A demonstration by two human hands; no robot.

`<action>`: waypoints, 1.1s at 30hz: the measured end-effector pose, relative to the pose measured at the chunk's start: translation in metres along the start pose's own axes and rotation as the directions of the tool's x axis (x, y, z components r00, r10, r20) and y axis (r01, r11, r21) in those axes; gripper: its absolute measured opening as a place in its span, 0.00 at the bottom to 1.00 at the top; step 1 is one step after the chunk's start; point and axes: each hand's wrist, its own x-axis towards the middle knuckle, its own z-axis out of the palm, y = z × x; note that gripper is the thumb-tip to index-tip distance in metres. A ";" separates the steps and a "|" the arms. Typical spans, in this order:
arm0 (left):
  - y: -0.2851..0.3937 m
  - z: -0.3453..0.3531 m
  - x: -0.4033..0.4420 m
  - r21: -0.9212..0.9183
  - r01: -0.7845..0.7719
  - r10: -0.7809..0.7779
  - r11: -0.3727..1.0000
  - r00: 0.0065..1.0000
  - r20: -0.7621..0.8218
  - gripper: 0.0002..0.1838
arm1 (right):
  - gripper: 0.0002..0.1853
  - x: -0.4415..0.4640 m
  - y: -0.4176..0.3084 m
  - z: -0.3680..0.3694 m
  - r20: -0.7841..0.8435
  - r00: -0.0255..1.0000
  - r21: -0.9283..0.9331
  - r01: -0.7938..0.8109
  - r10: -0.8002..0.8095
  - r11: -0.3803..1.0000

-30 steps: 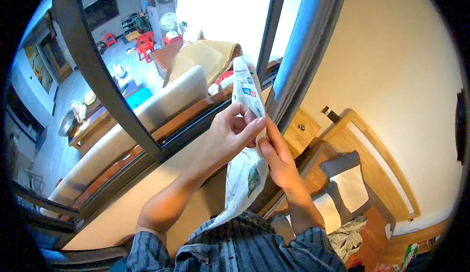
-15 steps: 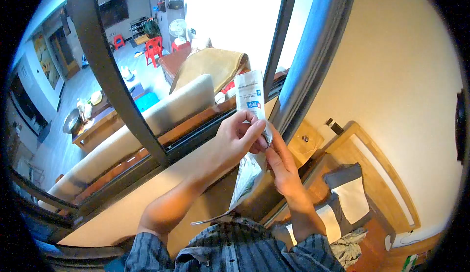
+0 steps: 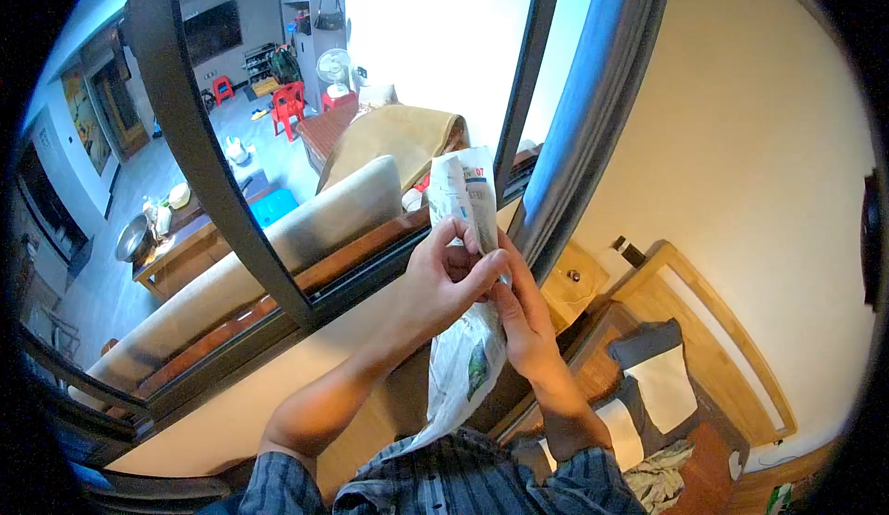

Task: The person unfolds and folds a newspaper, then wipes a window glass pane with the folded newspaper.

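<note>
Printed paper (image 3: 466,357) has buckled at top; both hands (image 3: 435,279) pinch it, hiding its middle.

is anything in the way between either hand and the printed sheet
Nothing visible: the left hand and right hand both hold the printed sheet directly, around its middle. The dark window frame lies beyond, not between.

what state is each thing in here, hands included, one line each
newspaper: bunched at the hands, loose above and below
left hand: closed on the newspaper
right hand: closed on the newspaper
blue curtain: gathered in folds
television: screen dark
electric fan: upright; can't tell if running
cloth on the bed: crumpled
</note>
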 end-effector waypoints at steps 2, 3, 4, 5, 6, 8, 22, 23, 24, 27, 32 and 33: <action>-0.003 0.000 0.000 -0.015 0.006 -0.006 1.000 1.000 -0.004 0.17 | 0.29 -0.002 0.008 -0.002 -0.021 0.999 -0.033 0.040 -0.041 0.999; -0.002 0.001 -0.001 -0.013 0.000 0.000 1.000 1.000 -0.012 0.17 | 0.29 -0.003 0.011 -0.003 -0.031 0.998 -0.049 0.059 -0.061 0.997; -0.001 0.002 -0.001 -0.011 -0.006 0.006 1.000 1.000 -0.021 0.18 | 0.29 -0.003 0.014 -0.004 -0.061 0.996 -0.038 0.056 -0.058 0.998; -0.002 0.003 -0.001 -0.006 -0.023 0.022 1.000 0.999 -0.026 0.17 | 0.28 -0.003 0.015 -0.004 -0.091 0.994 -0.027 0.052 -0.054 0.998; -0.004 0.003 -0.001 -0.001 -0.039 0.039 0.999 0.999 -0.032 0.17 | 0.27 -0.005 0.017 -0.005 -0.121 0.991 -0.016 0.048 -0.050 0.999; -0.018 -0.002 0.001 0.019 -0.076 0.076 0.997 0.997 -0.026 0.15 | 0.23 -0.005 0.034 -0.012 -0.221 0.973 0.042 -0.066 0.074 0.997; 0.062 -0.091 0.023 0.299 -0.070 0.185 0.952 0.908 -0.377 0.20 | 0.19 0.009 0.047 -0.341 -0.692 0.717 0.090 -0.036 0.088 0.995; 0.065 -0.095 0.027 0.300 -0.074 0.190 0.951 0.905 -0.380 0.20 | 0.19 0.005 0.043 -0.357 -0.712 0.699 0.087 -0.007 0.068 0.996; 0.069 -0.097 0.032 0.304 -0.091 0.215 0.948 0.888 -0.407 0.19 | 0.19 0.002 0.039 -0.372 -0.731 0.681 0.082 0.021 0.046 0.996; 0.076 -0.128 0.051 0.251 -0.236 0.326 0.939 0.845 -0.425 0.17 | 0.17 -0.006 0.043 -0.392 -0.786 0.618 -0.017 -0.030 0.005 0.999; 0.112 -0.126 0.077 0.496 -0.237 0.419 0.835 0.858 -0.297 0.16 | 0.24 -0.021 0.083 -0.444 -0.847 0.531 -0.155 -0.287 0.022 0.945; 0.120 -0.117 0.080 0.570 -0.232 0.455 0.788 0.843 -0.286 0.16 | 0.32 -0.023 0.092 -0.444 -0.871 0.490 -0.268 -0.396 -0.045 0.878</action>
